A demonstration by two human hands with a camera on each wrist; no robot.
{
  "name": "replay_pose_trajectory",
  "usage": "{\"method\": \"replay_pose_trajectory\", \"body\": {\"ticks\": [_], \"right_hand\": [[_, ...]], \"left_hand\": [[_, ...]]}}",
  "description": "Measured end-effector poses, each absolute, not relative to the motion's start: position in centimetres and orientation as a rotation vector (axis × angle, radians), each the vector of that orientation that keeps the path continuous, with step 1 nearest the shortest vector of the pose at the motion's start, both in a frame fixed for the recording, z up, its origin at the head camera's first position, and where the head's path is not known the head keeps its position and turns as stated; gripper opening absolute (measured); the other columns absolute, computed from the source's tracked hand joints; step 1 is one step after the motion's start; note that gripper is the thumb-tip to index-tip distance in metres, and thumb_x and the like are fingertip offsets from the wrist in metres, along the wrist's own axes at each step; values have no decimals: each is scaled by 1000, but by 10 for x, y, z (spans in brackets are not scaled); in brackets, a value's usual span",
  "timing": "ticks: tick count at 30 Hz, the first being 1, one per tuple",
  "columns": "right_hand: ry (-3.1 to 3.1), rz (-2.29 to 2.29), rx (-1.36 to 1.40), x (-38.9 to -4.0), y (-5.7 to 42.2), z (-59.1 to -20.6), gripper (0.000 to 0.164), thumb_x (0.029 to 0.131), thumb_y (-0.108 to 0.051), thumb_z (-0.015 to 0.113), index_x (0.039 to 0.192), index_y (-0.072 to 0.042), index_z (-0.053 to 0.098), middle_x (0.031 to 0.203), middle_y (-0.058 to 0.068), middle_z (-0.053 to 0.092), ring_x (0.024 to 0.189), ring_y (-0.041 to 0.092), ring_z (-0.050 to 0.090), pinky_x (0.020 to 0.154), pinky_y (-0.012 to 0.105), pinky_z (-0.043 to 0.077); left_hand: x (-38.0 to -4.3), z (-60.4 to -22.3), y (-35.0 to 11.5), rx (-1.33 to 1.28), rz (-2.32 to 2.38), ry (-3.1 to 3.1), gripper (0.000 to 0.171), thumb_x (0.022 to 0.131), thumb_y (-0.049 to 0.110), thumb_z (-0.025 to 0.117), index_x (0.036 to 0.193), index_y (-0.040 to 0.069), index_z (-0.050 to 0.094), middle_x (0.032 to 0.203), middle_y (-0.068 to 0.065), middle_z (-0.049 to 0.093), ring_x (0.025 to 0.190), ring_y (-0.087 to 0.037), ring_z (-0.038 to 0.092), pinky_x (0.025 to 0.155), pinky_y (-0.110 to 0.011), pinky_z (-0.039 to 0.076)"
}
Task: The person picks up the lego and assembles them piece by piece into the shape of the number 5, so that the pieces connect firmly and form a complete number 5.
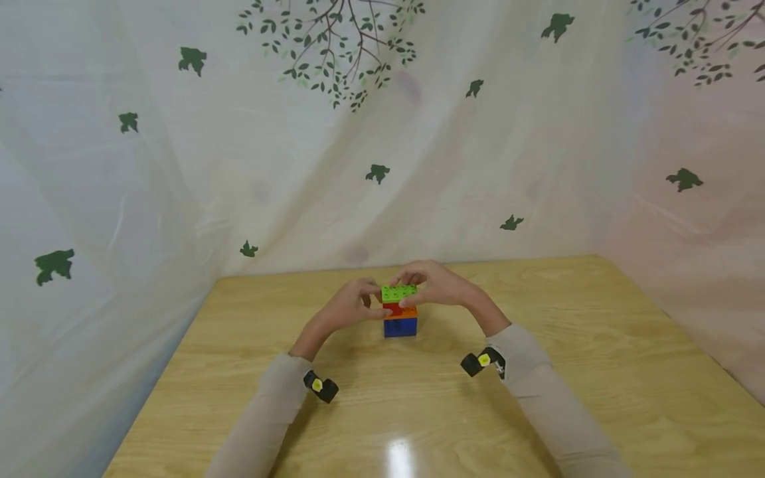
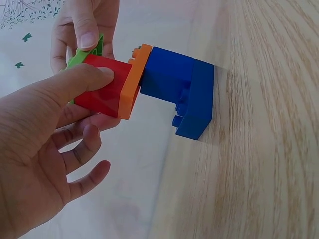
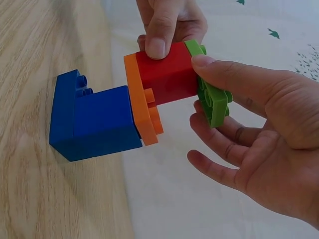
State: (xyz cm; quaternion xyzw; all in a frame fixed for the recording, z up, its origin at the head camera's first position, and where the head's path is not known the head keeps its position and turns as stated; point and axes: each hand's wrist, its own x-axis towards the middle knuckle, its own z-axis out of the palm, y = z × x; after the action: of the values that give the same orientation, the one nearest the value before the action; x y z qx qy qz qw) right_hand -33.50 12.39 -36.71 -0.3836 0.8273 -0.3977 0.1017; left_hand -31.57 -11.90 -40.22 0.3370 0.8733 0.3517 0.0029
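Observation:
A small stack of toy building bricks stands on the table. At its base lies a flat dark blue brick point(image 2: 199, 102), with a taller blue brick point(image 3: 105, 119) on one part of it. Above these come a thin orange brick point(image 3: 137, 94), a red brick point(image 3: 167, 72) and, on top, a thin green brick point(image 1: 398, 293). My left hand point(image 1: 348, 306) pinches the red brick, thumb on its near side. From the right, my right hand point(image 1: 441, 284) pinches the green brick at its edge, thumb in front. The far fingertips are partly hidden.
The wooden table point(image 1: 370, 398) stretches around the stack. Behind it hangs a pale curtain point(image 1: 311, 199) printed with leaves and branches. Both sleeved wrists carry small black cameras point(image 1: 323, 386).

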Motion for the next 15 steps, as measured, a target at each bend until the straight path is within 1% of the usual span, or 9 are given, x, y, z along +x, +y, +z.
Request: {"method": "replay_pose_trajectory", "body": {"ticks": [4,10,12,15], "right_hand": [[2432,-1199,-1135,-334,125,-369,35,88,-13,80,121,-7,70,109,6,72,105,23,63,102,53,48],[2448,-1217,-1122,-332,127,-373,38,88,-16,81,123,-8,69,112,6,72,106,23,64,105,52,48],[2460,-1220,-1117,-332,128,-375,41,88,-17,81,125,-8,68,114,7,72,108,24,65,105,52,48],[2467,-1231,-1118,-333,130,-377,47,88,-17,81,130,-5,65,122,11,71,114,28,65,106,56,47]], "left_hand": [[-314,-403,-119,1064,1103,2748,17,90,21,78,96,6,74,96,-21,67,68,-9,52,59,-21,43],[-312,-406,-119,1078,1125,2763,18,89,21,79,100,7,76,97,-18,69,71,-9,56,60,-21,47],[-312,-407,-119,1078,1130,2766,19,89,22,79,101,7,76,98,-17,70,71,-9,57,61,-21,47],[-313,-407,-119,1059,1147,2767,20,89,22,79,101,7,76,98,-17,71,72,-9,57,62,-21,48]]}}
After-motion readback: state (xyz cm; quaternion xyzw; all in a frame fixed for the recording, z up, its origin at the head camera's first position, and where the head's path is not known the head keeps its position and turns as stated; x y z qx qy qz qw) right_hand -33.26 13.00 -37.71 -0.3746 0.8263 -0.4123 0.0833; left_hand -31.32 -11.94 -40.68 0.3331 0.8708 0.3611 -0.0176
